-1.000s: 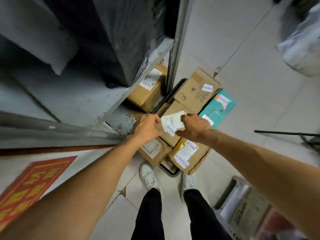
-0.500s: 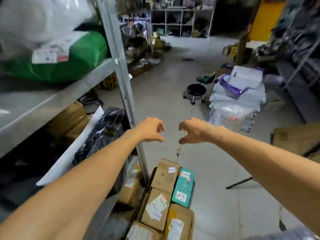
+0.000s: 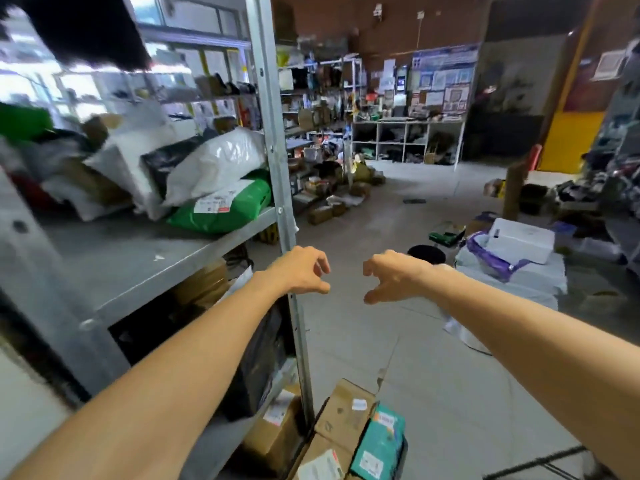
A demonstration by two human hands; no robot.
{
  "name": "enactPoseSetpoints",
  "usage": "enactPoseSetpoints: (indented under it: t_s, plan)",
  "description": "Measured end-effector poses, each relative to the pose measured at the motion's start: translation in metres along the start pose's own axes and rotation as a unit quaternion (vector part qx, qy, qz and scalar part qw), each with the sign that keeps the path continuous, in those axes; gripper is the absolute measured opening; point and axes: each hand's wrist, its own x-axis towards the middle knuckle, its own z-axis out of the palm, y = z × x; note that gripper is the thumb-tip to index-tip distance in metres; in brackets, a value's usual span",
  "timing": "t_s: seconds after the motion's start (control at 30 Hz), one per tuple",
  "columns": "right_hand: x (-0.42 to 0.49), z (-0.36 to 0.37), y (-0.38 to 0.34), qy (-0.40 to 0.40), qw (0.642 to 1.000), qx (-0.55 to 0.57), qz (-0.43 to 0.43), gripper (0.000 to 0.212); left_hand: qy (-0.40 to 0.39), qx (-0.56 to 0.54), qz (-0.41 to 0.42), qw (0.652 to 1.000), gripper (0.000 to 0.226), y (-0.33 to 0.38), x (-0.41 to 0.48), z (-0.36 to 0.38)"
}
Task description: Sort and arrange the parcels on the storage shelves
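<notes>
Ahead of the person, the left hand (image 3: 300, 271) and right hand (image 3: 393, 279) hung side by side in mid-air, a gap between them, fingers loosely curled with thumbs apart and nothing held. Well below them, at 6 o'clock, parcels lay on the floor: a brown cardboard box (image 3: 346, 408) touching a teal box (image 3: 380, 441). At 7 o'clock another labelled carton (image 3: 273, 433) sat on the bottom shelf. At 10 o'clock from the left hand, a green mailer bag (image 3: 228, 211) lay on the grey metal shelf (image 3: 138, 261) under a white bag (image 3: 216, 161).
</notes>
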Motion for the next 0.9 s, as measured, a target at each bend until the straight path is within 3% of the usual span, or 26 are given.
enactPoseSetpoints:
  t_s: [0.13, 0.3, 0.53, 0.67, 0.83, 0.9]
  plan:
    - [-0.026, -0.003, -0.057, -0.018, 0.994, -0.020, -0.107, 0.058, 0.038, 0.000, -0.084, 0.996, 0.036, -0.010, -0.088, -0.008]
    - [-0.063, -0.004, -0.151, 0.001, 0.966, -0.064, -0.251, 0.039, 0.094, 0.011, -0.211, 0.973, 0.033, -0.031, -0.233, -0.019]
    - [-0.150, 0.014, -0.322, 0.003, 0.899, -0.052, -0.434, 0.059, 0.174, -0.015, -0.421, 0.890, 0.031, -0.028, -0.484, -0.021]
    - [-0.241, 0.028, -0.420, -0.007, 0.827, -0.035, -0.561, 0.061, 0.191, -0.019, -0.516, 0.835, 0.025, 0.008, -0.619, -0.001]
    - [-0.379, 0.050, -0.516, -0.015, 0.691, -0.074, -0.719, 0.026, 0.191, -0.004, -0.630, 0.753, 0.033, 0.082, -0.766, 0.029]
    - [-0.432, 0.058, -0.543, -0.032, 0.641, -0.073, -0.764, 0.039, 0.210, -0.015, -0.681, 0.702, 0.034, 0.119, -0.816, 0.044]
